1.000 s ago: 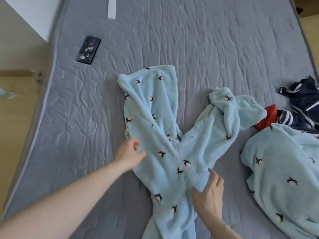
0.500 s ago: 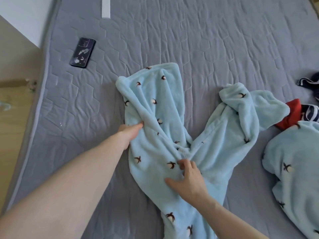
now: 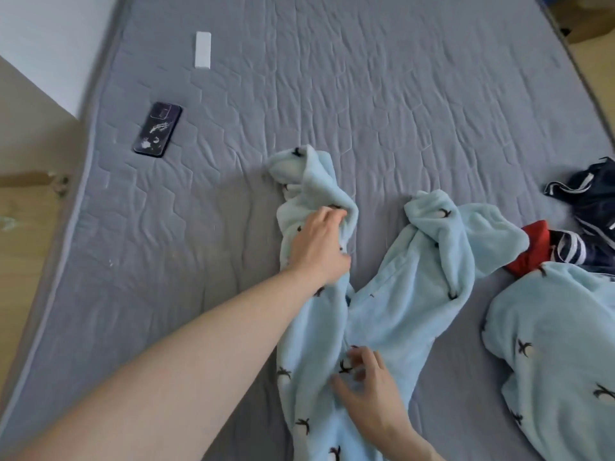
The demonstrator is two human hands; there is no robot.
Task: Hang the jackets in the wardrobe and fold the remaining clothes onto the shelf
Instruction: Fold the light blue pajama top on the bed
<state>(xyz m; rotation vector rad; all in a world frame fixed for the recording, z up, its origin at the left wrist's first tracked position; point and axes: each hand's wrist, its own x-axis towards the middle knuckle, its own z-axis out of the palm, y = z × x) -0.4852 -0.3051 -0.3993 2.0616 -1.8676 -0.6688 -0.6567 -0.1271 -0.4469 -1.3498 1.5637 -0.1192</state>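
Observation:
Light blue fleece pyjama trousers [image 3: 402, 294] with small penguin prints lie on the grey mattress [image 3: 366, 94], legs spread in a V. My left hand [image 3: 319, 244] grips the left leg, which is bunched and folded inward. My right hand [image 3: 366, 390] presses on the fabric below the crotch, fingers pinching it. A matching light blue fleece piece [image 3: 559, 354] lies at the right edge. Beside it are a red garment [image 3: 532, 251] and a navy garment with white stripes [image 3: 592, 207].
A dark phone [image 3: 158, 129] and a white rectangular object [image 3: 203, 49] lie on the mattress at the upper left. Wooden floor [image 3: 20, 244] runs along the left edge of the mattress.
My left hand has gathered the left trouser leg and pulled it inward, so it is now bunched instead of flat. My right hand shifted lower on the fabric.

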